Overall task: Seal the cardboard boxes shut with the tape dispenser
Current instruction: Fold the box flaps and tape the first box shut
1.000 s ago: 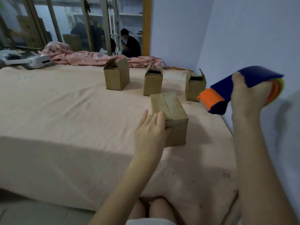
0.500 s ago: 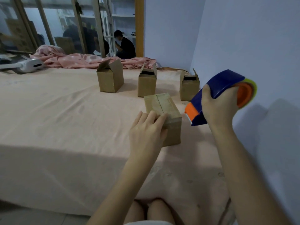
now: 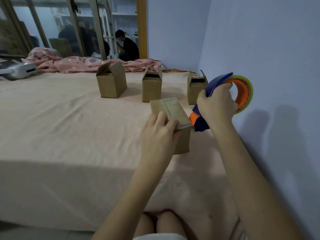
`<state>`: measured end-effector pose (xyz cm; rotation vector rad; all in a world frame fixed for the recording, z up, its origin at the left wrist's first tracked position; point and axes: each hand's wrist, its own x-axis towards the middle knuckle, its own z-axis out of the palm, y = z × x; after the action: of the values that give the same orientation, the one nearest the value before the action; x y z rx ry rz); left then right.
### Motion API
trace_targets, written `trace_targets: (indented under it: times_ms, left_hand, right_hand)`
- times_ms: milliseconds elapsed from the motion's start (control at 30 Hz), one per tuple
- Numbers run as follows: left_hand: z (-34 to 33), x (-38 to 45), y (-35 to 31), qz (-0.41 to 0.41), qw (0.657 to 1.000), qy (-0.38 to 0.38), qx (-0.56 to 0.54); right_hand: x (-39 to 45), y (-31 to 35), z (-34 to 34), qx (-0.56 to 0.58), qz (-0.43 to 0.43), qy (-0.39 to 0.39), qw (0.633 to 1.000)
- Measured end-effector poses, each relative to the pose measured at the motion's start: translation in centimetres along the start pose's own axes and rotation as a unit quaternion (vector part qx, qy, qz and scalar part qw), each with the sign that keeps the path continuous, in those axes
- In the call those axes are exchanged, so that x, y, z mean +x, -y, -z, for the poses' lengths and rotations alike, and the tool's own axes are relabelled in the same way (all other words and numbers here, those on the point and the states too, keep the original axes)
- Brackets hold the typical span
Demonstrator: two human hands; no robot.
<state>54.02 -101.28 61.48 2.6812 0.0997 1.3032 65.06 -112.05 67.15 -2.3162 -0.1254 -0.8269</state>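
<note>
So there's a closed box [image 3: 170,116] sitting on the bed [image 3: 69,127], near the bed's right edge by the wall [image 3: 268,49]. Its top flaps are down with a seam running along the middle, and the top looks glossy, maybe tape already, can't say for sure. The left hand [image 3: 158,134] rests on the near end of the box, fingers laid pretty flat over the top edge, pressing it rather than wrapping round it.

The right hand [image 3: 216,108] is gripping the dispenser [image 3: 223,101], fingers curled round the blue body. The dispenser sits just right of the box, tilted, with its orange nose down at the box's top right corner. Looks like it's touching or about to, hard to tell. The roll [image 3: 245,94] on the back is orange inside with a yellowish tape rim.

Behind the box, three more boxes stand in a row on the bed with their flaps still up: a left one [image 3: 111,82], a middle one [image 3: 151,87] and a right one [image 3: 195,90] partly behind the dispenser. Further back there's a pink blanket [image 3: 78,62] bunched along the bed's far edge.
</note>
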Motion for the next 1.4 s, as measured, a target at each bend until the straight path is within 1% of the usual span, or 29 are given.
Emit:
trace_targets:
  times_ms: [100, 167, 267, 367, 467, 600, 800, 900, 1000, 1033, 1067, 1100, 1133, 1167, 1233, 1267, 1300, 1400]
  left_hand:
    - [0.0, 0.1, -0.3, 0.003, 0.999, 0.032, -0.041]
    - [0.1, 0.2, -0.3, 0.0, 0.998, 0.045, -0.05]
    - [0.1, 0.4, -0.5, -0.006, 0.997, 0.069, -0.031]
    - [0.1, 0.6, -0.6, -0.008, 0.997, 0.074, -0.016]
    - [0.2, 0.6, -0.5, -0.02, 0.996, 0.078, -0.023]
    - [0.4, 0.7, -0.4, -0.024, 0.996, 0.081, -0.042]
    - [0.2, 0.9, -1.3, -0.013, 0.997, 0.074, -0.025]
    - [-0.2, 0.9, -1.5, -0.016, 0.998, 0.056, -0.023]
    - [-0.3, 1.1, -0.9, 0.019, 0.998, 0.048, -0.029]
    - [-0.2, 1.2, -0.6, 0.019, 0.998, 0.046, -0.034]
    - [-0.1, 1.3, -0.4, 0.012, 0.998, 0.05, -0.037]
    - [-0.1, 1.3, -0.2, 0.004, 0.998, 0.052, -0.039]
    - [0.0, 1.4, -0.2, -0.001, 0.998, 0.05, -0.042]
    - [0.0, 1.4, -0.1, -0.001, 0.998, 0.047, -0.046]
    - [-0.1, 1.4, -0.2, 0.011, 0.998, 0.044, -0.051]
    - [-0.1, 1.4, -0.2, 0.016, 0.998, 0.044, -0.051]
    - [-0.2, 1.3, -0.2, 0.019, 0.998, 0.043, -0.05]
    - [-0.2, 1.2, 0.1, 0.014, 0.997, 0.038, -0.059]
  right_hand:
    - [0.2, 0.0, -0.3, -0.018, 0.004, 0.013, 1.0]
    - [0.4, -0.2, -0.6, -0.018, 0.004, 0.032, 0.999]
    - [0.9, -0.4, -0.7, -0.019, -0.011, 0.07, 0.997]
    - [1.1, -0.6, -0.7, -0.029, -0.014, 0.103, 0.994]
    - [1.2, -1.3, -0.7, -0.026, -0.027, 0.129, 0.991]
    - [1.3, -1.7, -0.5, -0.03, -0.049, 0.127, 0.99]
    - [0.8, -1.4, -0.2, -0.073, -0.034, 0.133, 0.988]
    - [0.7, -1.4, 0.2, -0.079, -0.041, 0.131, 0.987]
    - [0.0, -2.3, 0.5, -0.117, -0.012, 0.136, 0.984]
    - [-0.4, -2.9, 0.5, -0.096, -0.016, 0.127, 0.987]
    - [-0.8, -3.4, 0.7, -0.052, -0.034, 0.107, 0.992]
    - [-0.9, -3.6, 1.0, 0.004, -0.057, 0.077, 0.995]
    - [-0.8, -3.6, 1.3, 0.049, -0.062, 0.041, 0.996]
    - [-0.5, -3.4, 1.6, 0.087, -0.052, 0.013, 0.995]
    - [0.2, -2.6, 2.1, 0.155, -0.003, -0.016, 0.988]
    - [0.4, -2.3, 2.4, 0.165, 0.022, -0.03, 0.986]
    - [0.6, -2.1, 2.6, 0.151, 0.044, -0.051, 0.986]
    - [0.6, -2.6, 2.3, 0.084, 0.086, -0.112, 0.986]
